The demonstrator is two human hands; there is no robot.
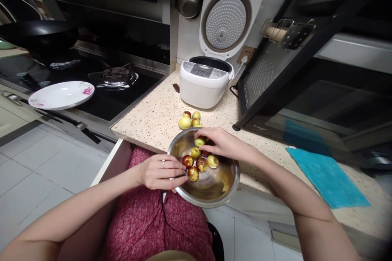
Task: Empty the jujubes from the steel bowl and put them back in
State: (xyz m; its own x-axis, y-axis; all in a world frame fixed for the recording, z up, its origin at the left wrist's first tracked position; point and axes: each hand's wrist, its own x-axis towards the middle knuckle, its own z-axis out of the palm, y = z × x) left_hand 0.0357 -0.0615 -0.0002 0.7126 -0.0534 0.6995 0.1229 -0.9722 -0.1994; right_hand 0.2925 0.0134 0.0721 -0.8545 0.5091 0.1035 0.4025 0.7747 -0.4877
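A stainless steel bowl (219, 185) sits over the counter's front edge, above my lap. My left hand (161, 172) grips its left rim, fingers over the edge and reaching inside; the thumb is mostly hidden. Several jujubes (202, 164), red-brown and yellow-green, lie in the bowl. Reaching over the far rim, my right hand (216, 142) has its fingers closed around a green jujube (200, 142). Just behind the bowl, more jujubes (184, 122) form a small group on the speckled counter (147, 110), partly hidden by the rim.
A white rice cooker (202, 89) stands behind with its lid up. On the right are a black oven (306, 102) and a turquoise cloth (330, 177). To the left, a floral plate (61, 96) and a black wok (39, 34) rest on the stove. An open drawer (107, 161) is below the counter.
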